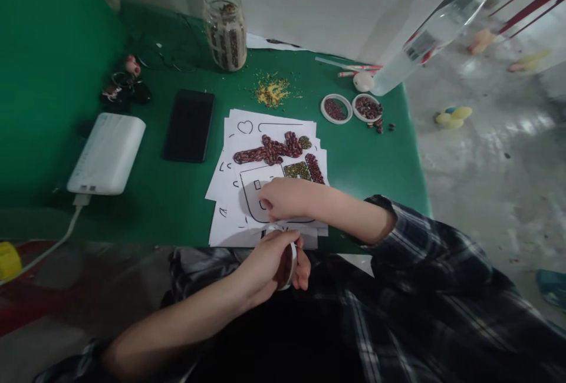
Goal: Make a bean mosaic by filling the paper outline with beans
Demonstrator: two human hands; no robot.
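My left hand (265,262) is closed around a shallow round lid (290,266) with a white rim, held tilted at the table's front edge. Something dark reddish shows inside it, partly covered by my fingers. Just above, my right hand (287,197) is closed over a sheet of paper (245,194) with a black outline drawing; its fingertips are hidden, so what they pinch is unclear. Red kidney beans (269,150) fill part of the drawing. Beside them lie green mung beans (297,171) and small dark red beans (313,168).
Two shallow lids of beans, the left lid (325,109) and right lid (355,106), sit at back right by a plastic bottle (424,47). Yellow grains (272,91) lie near a glass jar (226,35). At left are a black phone (190,126) and a white power bank (108,153).
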